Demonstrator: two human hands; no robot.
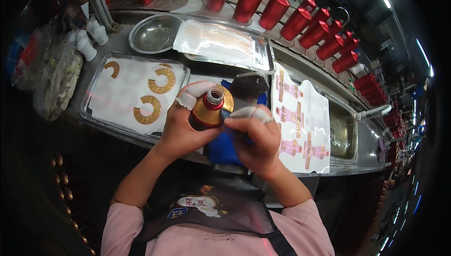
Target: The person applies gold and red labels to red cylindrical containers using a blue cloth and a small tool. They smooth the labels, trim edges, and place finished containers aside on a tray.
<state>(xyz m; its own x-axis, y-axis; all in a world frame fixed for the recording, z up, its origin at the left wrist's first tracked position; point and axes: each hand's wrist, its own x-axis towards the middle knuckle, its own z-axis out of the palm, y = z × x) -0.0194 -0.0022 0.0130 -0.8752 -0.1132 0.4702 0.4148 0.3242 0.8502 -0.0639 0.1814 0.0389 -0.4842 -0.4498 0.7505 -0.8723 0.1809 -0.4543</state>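
Counter edge (359, 168) close, bottle (206, 115) firm in left hand (180, 123) (dark piece (225, 114) tight in right hand (258, 133))

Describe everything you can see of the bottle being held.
The bottle looks glossy, with a broad gold shoulder, red at the neck's base and a shiny, ringed neck, uncapped. Its mouth faces up toward the camera; most of the body is hidden below. The left hand grips it around the side, above the bench's front part. The right hand pinches a small grey-blue piece against or very near its right shoulder.
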